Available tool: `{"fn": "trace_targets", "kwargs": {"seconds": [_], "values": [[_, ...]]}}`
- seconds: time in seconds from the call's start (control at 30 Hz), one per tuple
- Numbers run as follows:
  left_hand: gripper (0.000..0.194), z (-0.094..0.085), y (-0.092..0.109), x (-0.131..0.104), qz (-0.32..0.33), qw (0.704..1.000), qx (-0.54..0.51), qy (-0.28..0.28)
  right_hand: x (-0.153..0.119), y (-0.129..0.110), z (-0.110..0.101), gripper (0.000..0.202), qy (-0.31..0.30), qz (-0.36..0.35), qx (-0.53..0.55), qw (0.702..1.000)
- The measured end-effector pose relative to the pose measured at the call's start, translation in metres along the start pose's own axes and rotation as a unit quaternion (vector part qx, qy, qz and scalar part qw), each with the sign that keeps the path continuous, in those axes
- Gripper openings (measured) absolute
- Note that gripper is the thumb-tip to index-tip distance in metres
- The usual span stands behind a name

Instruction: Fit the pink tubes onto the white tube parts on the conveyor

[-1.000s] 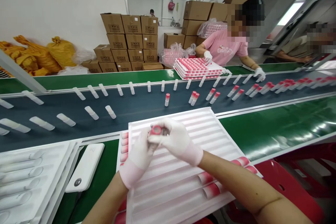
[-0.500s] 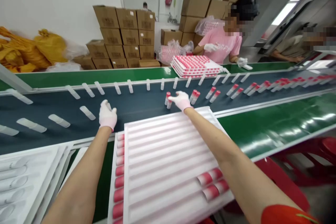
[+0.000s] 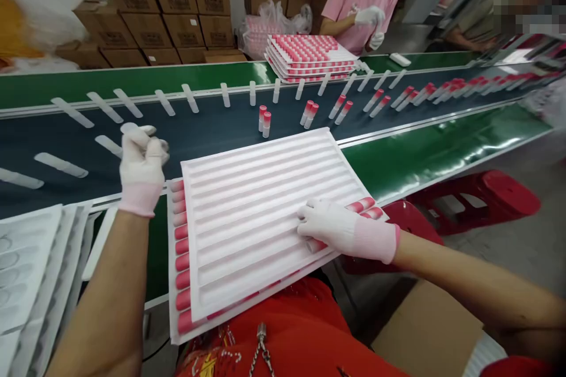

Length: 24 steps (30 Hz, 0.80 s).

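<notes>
My left hand [image 3: 142, 168], in a white glove, is raised over the dark conveyor belt [image 3: 198, 129], fingers curled. Whether something sits inside them I cannot make out. A white tube [image 3: 108, 145] lies just left of it. My right hand [image 3: 329, 224], also gloved, is down on the white ridged tray [image 3: 260, 194], its fingers curled over a pink-and-white tube [image 3: 315, 245] that shows partly beneath them. More pink-and-white tubes [image 3: 361, 205] lie at that tray's right end. Under it, another tray holds a column of pink tubes [image 3: 182, 262] along the left side.
Two red-topped tubes [image 3: 264, 121] stand on the belt, with more toward the right. White tubes [image 3: 225, 95] line its far edge. Stacked white trays [image 3: 26, 271] lie at left. Across the belt a co-worker [image 3: 354, 6] stands by filled trays [image 3: 305, 56]. Red stools [image 3: 477, 206] are at right.
My right hand has moved from the red-topped tubes on the belt down to the tray's lower right. My left hand has shifted left, beside a white tube. The view has tilted down.
</notes>
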State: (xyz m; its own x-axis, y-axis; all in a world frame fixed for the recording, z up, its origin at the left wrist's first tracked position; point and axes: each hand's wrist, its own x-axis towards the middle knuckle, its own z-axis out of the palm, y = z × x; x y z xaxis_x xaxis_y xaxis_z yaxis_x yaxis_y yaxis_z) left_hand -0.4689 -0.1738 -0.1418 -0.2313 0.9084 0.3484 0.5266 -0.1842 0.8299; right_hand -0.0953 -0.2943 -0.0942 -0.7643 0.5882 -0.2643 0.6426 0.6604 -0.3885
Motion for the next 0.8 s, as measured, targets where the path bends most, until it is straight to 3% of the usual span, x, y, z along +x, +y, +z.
{"fn": "trace_targets", "kwargs": {"seconds": [0.07,0.13,0.23,0.3,0.37,0.47,0.6,0.8], "values": [[0.036,0.004,0.043,-0.033,0.001,0.994,-0.099,-0.046,0.008,0.003,-0.010,0.014,0.037,-0.019,0.047,0.998],[0.034,0.012,0.075,-0.067,-0.029,0.979,-0.130,-0.155,0.020,0.000,-0.023,0.013,0.134,-0.037,0.189,0.972],[0.034,0.026,0.100,-0.104,-0.127,0.945,-0.112,-0.279,0.045,-0.011,-0.039,0.033,0.318,-0.070,0.429,0.843],[0.036,0.031,0.105,-0.116,-0.155,0.927,-0.125,-0.316,0.062,-0.018,-0.042,0.048,0.381,-0.086,0.488,0.781],[0.035,0.033,0.108,-0.120,-0.150,0.914,-0.146,-0.347,0.077,-0.022,-0.040,0.046,0.393,-0.079,0.520,0.754],[0.031,0.030,0.115,-0.117,-0.136,0.907,-0.120,-0.379,0.087,-0.024,-0.036,0.035,0.373,-0.059,0.558,0.739],[0.025,0.024,0.122,-0.113,-0.140,0.915,-0.063,-0.372,0.085,-0.026,-0.036,0.028,0.375,-0.051,0.569,0.730],[0.031,0.017,0.117,-0.111,-0.104,0.892,-0.113,-0.426,0.082,-0.031,-0.038,0.027,0.360,-0.062,0.603,0.709]]}}
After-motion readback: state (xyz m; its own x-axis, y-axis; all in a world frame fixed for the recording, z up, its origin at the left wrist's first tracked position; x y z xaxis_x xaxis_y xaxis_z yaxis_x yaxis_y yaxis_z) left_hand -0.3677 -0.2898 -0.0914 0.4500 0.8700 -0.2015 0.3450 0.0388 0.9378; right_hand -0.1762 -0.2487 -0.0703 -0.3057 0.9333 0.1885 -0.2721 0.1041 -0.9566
